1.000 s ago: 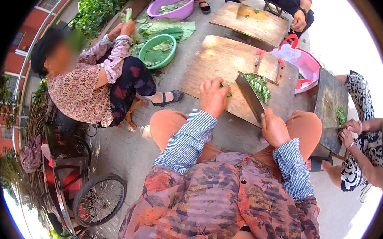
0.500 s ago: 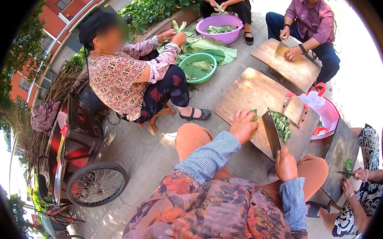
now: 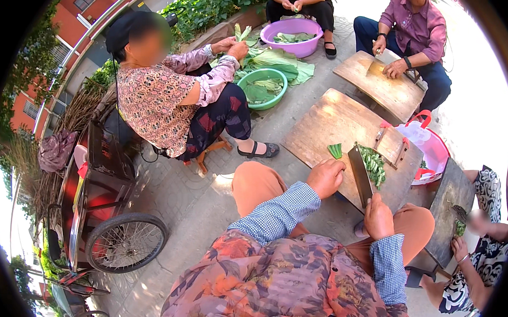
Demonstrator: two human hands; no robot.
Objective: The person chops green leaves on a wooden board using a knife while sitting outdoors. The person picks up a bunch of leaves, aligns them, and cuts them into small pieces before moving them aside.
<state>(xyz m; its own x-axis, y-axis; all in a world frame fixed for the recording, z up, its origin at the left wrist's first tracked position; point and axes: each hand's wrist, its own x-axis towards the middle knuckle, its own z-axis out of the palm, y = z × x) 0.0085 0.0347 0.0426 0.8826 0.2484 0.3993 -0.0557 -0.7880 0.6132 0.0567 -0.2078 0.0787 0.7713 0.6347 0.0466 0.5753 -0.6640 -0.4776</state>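
My right hand [image 3: 379,216] is closed round the handle of a cleaver [image 3: 360,175]. Its broad dark blade stands on edge on a wooden cutting board [image 3: 323,124]. Against the blade's right side lies a heap of chopped green leaves [image 3: 372,166]. A small bundle of cut green stalks [image 3: 335,151] rests alone on the board, left of the blade. My left hand [image 3: 326,177] is at the board's near edge, just below that bundle and apart from it. Its fingers are curled closed; whatever they may hold is hidden.
A person at left handles leaves beside a green basin [image 3: 262,90]. Beyond are a purple basin [image 3: 291,38] and a person at another wooden board [image 3: 379,84]. A pink bag [image 3: 430,146] stands at right, near a dark board [image 3: 447,212] where someone works. A cart wheel [image 3: 127,242] is at lower left.
My left hand has let go of the green stalks and drawn back toward me, leaving them on the board. The cleaver has hardly moved. The co-worker's knife hand at right has shifted.
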